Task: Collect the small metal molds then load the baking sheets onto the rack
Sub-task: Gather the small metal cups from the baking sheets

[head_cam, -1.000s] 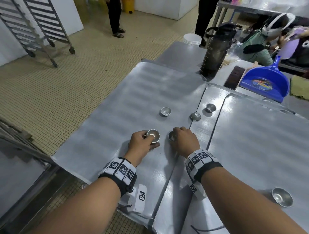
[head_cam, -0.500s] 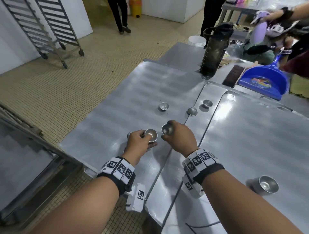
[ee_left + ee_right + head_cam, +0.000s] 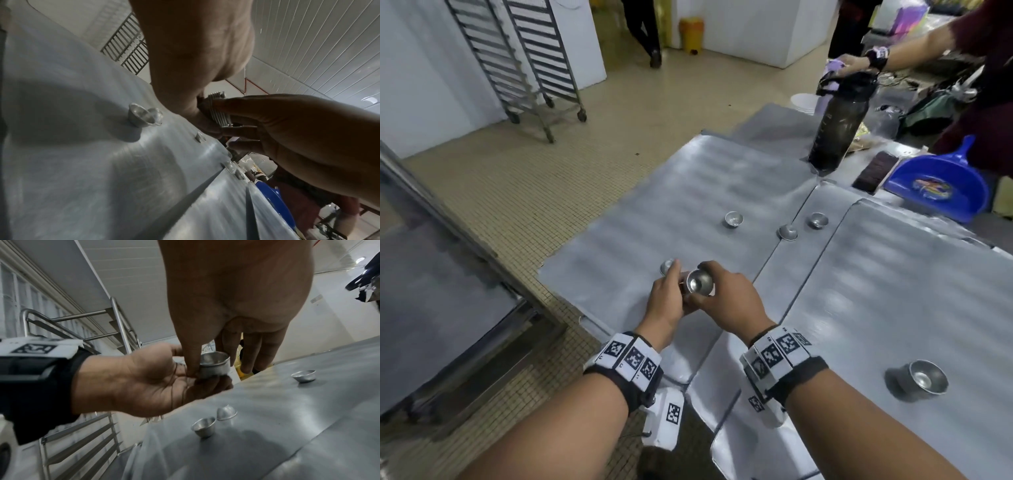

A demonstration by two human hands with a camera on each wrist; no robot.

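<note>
Small metal molds lie on silver baking sheets [image 3: 688, 192]. My left hand [image 3: 681, 291] holds a nested stack of molds [image 3: 218, 112] above the sheet's near edge. My right hand [image 3: 707, 291] pinches the top mold [image 3: 214, 365] with thumb and fingers, pressed onto that stack. One loose mold [image 3: 667, 266] sits just behind my left hand. Three more molds [image 3: 733, 219] [image 3: 787, 233] [image 3: 817, 220] lie further back near the seam. Another mold [image 3: 927, 377] stands on the right sheet [image 3: 893, 291] beside my right forearm. The wheeled rack [image 3: 527, 61] stands across the floor, far left.
A dark water bottle [image 3: 839, 126] and a blue dustpan [image 3: 941, 185] sit at the sheets' far end. Another person's arm [image 3: 893, 51] reaches over the bottle. A steel table [image 3: 431, 291] lies to my left across a gap of tiled floor.
My right hand lifted its mold off the sheet and carried it left to the stack in my left hand. The two hands now meet above the sheet.
</note>
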